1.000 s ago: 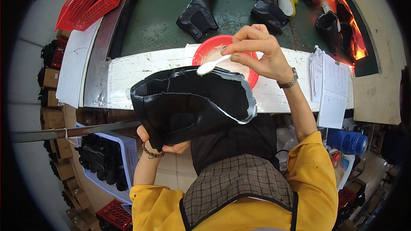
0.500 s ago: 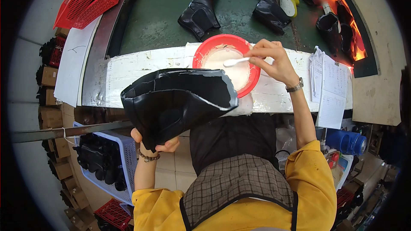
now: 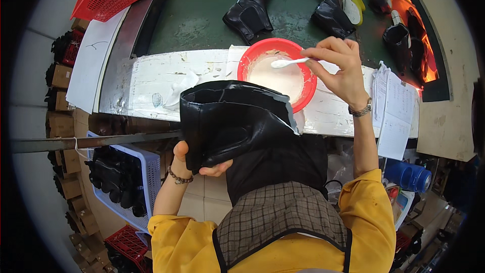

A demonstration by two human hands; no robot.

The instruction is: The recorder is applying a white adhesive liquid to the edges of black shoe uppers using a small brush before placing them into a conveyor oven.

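Note:
My left hand [image 3: 214, 168] is closed round the lower end of a black leather boot upper [image 3: 222, 144]. Its open edge faces up, with a whitish coated band along the right end. My right hand [image 3: 337, 63] pinches a small white brush [image 3: 293, 62], toothbrush-like in shape, its head loaded with white paste. That head is over the red bowl [image 3: 309, 93], which holds creamy white paste [image 3: 270, 78]. Whether the brush touches the paste I cannot tell. The upper's right end is close in front of the bowl.
Black boots [image 3: 250, 12] and yellow-and-white soles [image 3: 352, 6] are on the green belt [image 3: 202, 20], near a glowing orange heater [image 3: 429, 55]. Papers [image 3: 391, 111] hang at the table's right edge. Red baskets [image 3: 113, 0] stand far left; a blue basket [image 3: 151, 182] of black uppers is below.
The boot upper has swung right and levelled out in my left hand, uncovering a crumpled white scrap on the table. My right hand has shifted slightly right and up with the brush.

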